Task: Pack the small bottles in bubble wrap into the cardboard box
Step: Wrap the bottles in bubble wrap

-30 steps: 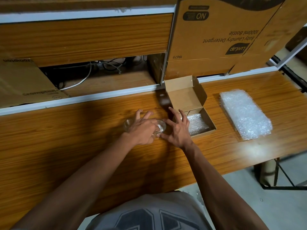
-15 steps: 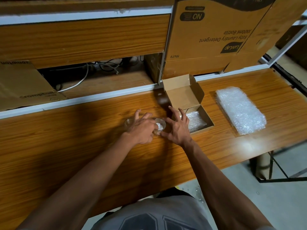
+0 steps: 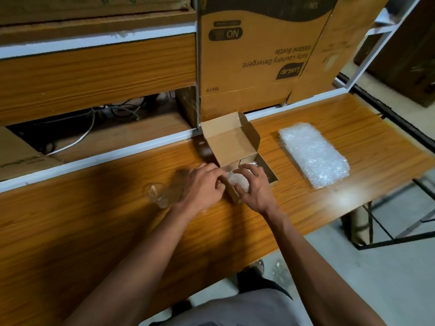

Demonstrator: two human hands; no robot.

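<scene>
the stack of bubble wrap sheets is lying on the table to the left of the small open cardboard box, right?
Not quite. The head view shows the stack of bubble wrap sheets lying on the table to the right of the small open cardboard box, not the left.

Orange-brown, dark-streaked wood grain across the table (image 3: 98, 231). Plain tan inside the small cardboard box (image 3: 231, 143). Right of that box, milky white, bubble-dotted wrap (image 3: 313, 156). Behind that box, tan carton (image 3: 259, 55), black print, dark wavy band.
</scene>
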